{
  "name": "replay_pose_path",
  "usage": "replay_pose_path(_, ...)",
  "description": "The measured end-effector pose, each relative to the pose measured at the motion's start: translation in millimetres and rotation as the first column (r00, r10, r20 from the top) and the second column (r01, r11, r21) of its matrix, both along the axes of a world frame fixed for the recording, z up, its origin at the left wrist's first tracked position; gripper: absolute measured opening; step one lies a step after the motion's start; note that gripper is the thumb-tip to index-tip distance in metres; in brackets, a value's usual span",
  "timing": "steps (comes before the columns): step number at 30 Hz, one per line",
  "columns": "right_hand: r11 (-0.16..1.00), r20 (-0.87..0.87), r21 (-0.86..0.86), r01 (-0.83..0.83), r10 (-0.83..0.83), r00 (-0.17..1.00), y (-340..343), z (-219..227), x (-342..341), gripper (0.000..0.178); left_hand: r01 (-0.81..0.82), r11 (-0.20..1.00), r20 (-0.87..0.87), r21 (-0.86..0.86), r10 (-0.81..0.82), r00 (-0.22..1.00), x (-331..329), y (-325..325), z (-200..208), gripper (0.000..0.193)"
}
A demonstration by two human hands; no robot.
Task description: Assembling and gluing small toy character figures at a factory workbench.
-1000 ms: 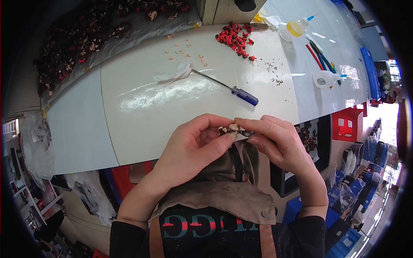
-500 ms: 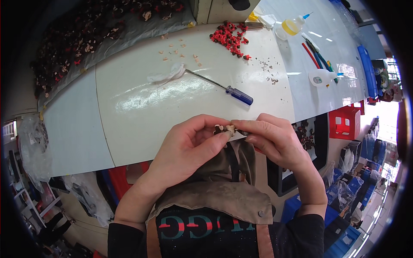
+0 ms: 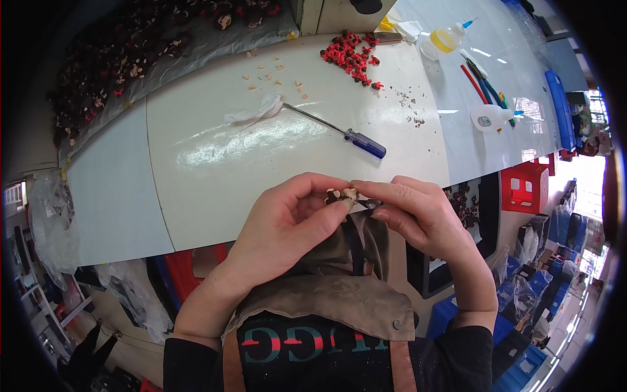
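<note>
Close to the table's near edge, my left hand (image 3: 287,219) is closed, pinching a small brown and cream figure part (image 3: 334,196) between thumb and fingers. My right hand (image 3: 418,212) meets it from the other side, its index fingertip against the cream end of the part. Between the right thumb and index finger sits a small dark metal piece (image 3: 370,204), which looks like a blade or tool tip; the fingers hide most of it. Beyond the hands, a screwdriver (image 3: 364,144) with a blue handle lies on the table, its shaft tip by a crumpled white cloth (image 3: 258,112).
A heap of small red and brown parts (image 3: 349,57) lies at the back, near cream scraps (image 3: 279,82). Many dark parts (image 3: 130,62) cover a grey sheet at far left. To the right are two plastic bottles (image 3: 449,38), pen-like tools (image 3: 480,81) and a red crate (image 3: 524,187).
The dark metal piece in my right hand has tilted slightly and shows more clearly. Both hands keep nearly the same place around the figure part.
</note>
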State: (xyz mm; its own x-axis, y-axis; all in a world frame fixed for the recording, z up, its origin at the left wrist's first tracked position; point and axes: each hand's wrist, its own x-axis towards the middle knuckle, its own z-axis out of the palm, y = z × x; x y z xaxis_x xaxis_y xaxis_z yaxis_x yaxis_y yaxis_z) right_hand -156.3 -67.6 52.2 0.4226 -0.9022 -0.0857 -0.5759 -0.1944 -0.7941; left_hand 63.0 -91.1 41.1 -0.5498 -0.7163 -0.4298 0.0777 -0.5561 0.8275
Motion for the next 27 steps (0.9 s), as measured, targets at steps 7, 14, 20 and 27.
replay_pose_path(7, 0.995, -0.012, -0.094, 0.019, -0.02, 1.0, 3.8, -5.3, 3.2, 0.039, 0.009, 1.0, 0.003, 0.0, -0.009, 1.0, 0.2, -2.7, 0.6, 0.025)
replay_pose_path(14, 0.994, -0.028, -0.108, 0.035, -0.038, 0.999, 1.8, -6.1, 2.9, 0.035, -0.008, 1.0, 0.002, -0.007, 0.008, 1.0, -2.1, -1.2, 0.0, 0.025)
replay_pose_path(20, 0.999, 0.002, 0.016, 0.035, -0.035, 0.999, -0.5, 0.0, 3.5, 0.034, -0.018, 1.0, 0.007, -0.006, 0.018, 1.0, -1.4, -0.1, 0.4, 0.025)
replay_pose_path(27, 0.997, 0.073, 0.057, 0.054, -0.058, 0.996, -0.4, 0.3, 4.7, 0.033, -0.01, 1.0, 0.009, -0.026, 0.01, 1.0, -0.1, 0.6, -1.0, 0.025)
